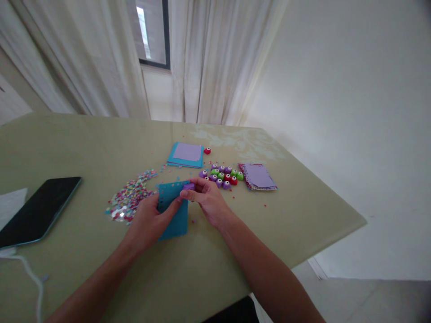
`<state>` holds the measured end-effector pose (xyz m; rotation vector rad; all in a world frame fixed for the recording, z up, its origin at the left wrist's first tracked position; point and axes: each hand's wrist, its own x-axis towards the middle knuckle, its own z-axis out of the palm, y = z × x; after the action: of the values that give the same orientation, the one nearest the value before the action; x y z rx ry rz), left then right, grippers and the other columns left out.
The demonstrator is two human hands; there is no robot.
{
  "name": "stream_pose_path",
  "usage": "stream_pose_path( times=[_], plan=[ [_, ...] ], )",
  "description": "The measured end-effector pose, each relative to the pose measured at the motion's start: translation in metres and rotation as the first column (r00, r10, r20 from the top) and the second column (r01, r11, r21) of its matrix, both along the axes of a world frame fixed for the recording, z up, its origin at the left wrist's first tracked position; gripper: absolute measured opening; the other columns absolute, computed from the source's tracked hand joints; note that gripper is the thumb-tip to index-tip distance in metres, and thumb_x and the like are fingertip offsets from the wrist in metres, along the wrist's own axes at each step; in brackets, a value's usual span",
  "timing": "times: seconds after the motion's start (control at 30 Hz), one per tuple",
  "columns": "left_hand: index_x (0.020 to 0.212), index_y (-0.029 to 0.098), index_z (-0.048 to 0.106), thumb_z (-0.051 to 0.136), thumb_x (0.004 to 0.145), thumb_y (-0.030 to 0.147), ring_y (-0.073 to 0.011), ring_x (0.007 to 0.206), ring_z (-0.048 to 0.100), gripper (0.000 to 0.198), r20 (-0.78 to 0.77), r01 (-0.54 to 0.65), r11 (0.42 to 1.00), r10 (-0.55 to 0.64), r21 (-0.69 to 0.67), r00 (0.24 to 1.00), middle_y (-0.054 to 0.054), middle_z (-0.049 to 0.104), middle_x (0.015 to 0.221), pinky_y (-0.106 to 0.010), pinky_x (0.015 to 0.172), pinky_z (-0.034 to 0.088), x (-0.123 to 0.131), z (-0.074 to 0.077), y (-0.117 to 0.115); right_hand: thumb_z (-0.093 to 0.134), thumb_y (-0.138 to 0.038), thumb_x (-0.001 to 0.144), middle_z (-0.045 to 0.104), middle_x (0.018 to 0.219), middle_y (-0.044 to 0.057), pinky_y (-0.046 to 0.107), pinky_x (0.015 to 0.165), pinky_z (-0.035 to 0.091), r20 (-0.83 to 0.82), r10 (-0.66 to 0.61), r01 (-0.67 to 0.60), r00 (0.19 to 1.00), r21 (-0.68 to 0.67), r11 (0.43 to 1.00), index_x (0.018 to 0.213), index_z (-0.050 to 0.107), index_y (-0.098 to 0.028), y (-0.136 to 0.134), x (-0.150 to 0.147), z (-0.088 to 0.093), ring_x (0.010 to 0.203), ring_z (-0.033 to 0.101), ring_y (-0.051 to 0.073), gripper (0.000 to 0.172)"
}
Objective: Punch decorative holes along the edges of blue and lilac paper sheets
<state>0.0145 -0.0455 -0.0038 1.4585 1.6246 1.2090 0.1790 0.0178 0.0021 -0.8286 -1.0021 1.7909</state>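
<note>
My left hand (pixel 148 222) is closed on a teal sheet of paper (pixel 172 214) with small holes punched along its top edge, held just above the table. My right hand (pixel 206 199) pinches a small purple paper punch (pixel 189 185) at the sheet's top right corner. Just beyond my right hand lies a cluster of several small purple, green and red punches (pixel 222 175).
A heap of coloured paper confetti (pixel 132 196) lies left of my hands. A stack of blue and lilac sheets (pixel 186 154) and a single red punch (pixel 207 150) sit farther back. Another paper stack (pixel 257 176) lies right. A black tablet (pixel 37 209) rests far left on the olive table (pixel 286 215).
</note>
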Motion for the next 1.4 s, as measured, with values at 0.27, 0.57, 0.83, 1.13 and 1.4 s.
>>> stream_pose_path(
  times=[0.27,0.57,0.83,1.13,1.4],
  plan=[
    [0.13,0.02,0.076,0.091,0.072,0.058,-0.0334,0.099,0.079,0.071,0.352,0.051,0.996,-0.023,-0.07,0.936,-0.012,0.083,0.118,-0.039,0.077,0.066,-0.003,0.013,-0.003,0.102,-0.038,0.058,0.078,0.084,-0.001,0.031,0.081,0.057,0.066,0.045,-0.052,0.997,0.106,0.993,0.093,0.08,-0.022,-0.005,-0.002,-0.001,0.078,0.069,0.016,0.045],
    [0.112,0.02,0.087,0.094,0.071,0.05,-0.0299,0.08,0.08,0.052,0.341,0.039,0.989,0.012,-0.141,0.94,-0.008,0.086,0.094,-0.034,0.064,0.064,0.003,0.012,-0.006,0.098,-0.031,0.061,0.077,0.085,0.0,0.033,0.082,0.056,0.11,0.038,-0.051,0.993,0.118,0.992,0.095,0.08,-0.022,-0.009,-0.003,-0.005,0.079,0.069,0.018,0.04],
    [0.113,0.019,0.086,0.094,0.072,0.055,-0.0301,0.084,0.08,0.055,0.311,0.054,0.994,-0.022,-0.095,0.95,-0.01,0.086,0.101,-0.033,0.068,0.065,0.0,0.014,-0.002,0.098,-0.034,0.064,0.077,0.088,0.001,0.036,0.087,0.056,0.128,0.009,-0.03,0.992,0.16,0.987,0.097,0.081,-0.023,-0.009,-0.004,-0.009,0.081,0.069,0.019,0.039],
    [0.121,0.018,0.078,0.097,0.065,0.056,-0.0292,0.086,0.081,0.071,0.455,0.05,0.985,0.031,-0.165,0.89,-0.01,0.085,0.107,-0.037,0.072,0.067,0.002,0.012,-0.003,0.099,-0.037,0.063,0.075,0.087,0.0,0.033,0.082,0.058,0.077,-0.031,0.018,0.997,0.161,0.987,0.101,0.08,-0.024,-0.004,-0.003,0.0,0.083,0.069,0.018,0.045],
    [0.115,0.022,0.078,0.087,0.08,0.045,-0.0237,0.065,0.077,0.043,0.484,-0.086,0.968,0.192,-0.234,0.854,-0.006,0.084,0.094,-0.036,0.059,0.066,-0.002,0.006,0.003,0.082,-0.03,0.077,0.073,0.095,0.001,0.034,0.081,0.054,0.407,-0.225,0.054,0.885,0.391,0.919,0.119,0.079,-0.025,0.012,0.018,-0.002,0.085,0.064,0.02,0.042]
  ],
)
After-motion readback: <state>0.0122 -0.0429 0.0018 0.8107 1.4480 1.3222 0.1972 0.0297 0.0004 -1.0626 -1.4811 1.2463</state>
